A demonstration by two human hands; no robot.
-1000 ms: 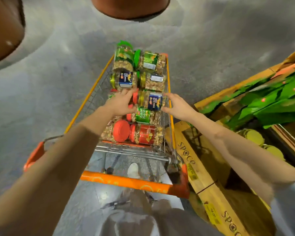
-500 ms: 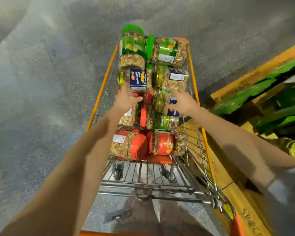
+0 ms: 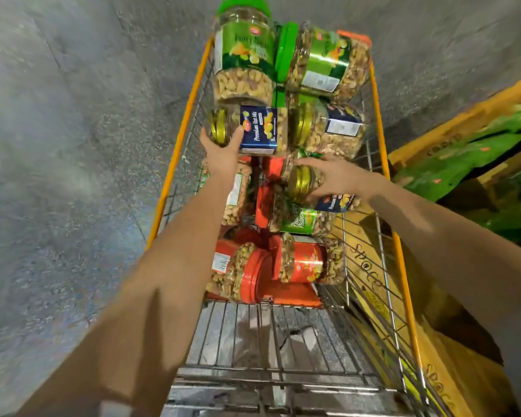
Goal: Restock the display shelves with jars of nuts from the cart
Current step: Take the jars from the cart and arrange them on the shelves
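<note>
Two grips inside wire cart (image 3: 377,121): left hand (image 3: 223,155) fingers (image 3: 237,136) wrapped round blue-label nut mix jar (image 3: 262,129) near lid; right hand (image 3: 340,177) clutching gold-lid jar (image 3: 304,182). Likely heavy, rigid, slick plastic; best taken round body.

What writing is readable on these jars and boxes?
"Premium Nut Mix": upper jar, gripped by the left hand.
"Premium N", rest hidden: lower jar, in the right hand.
"Fancy", rest blurred: green-lid jar.
"Sp@ce": wooden crate.
Other labels: too blurred.
</note>
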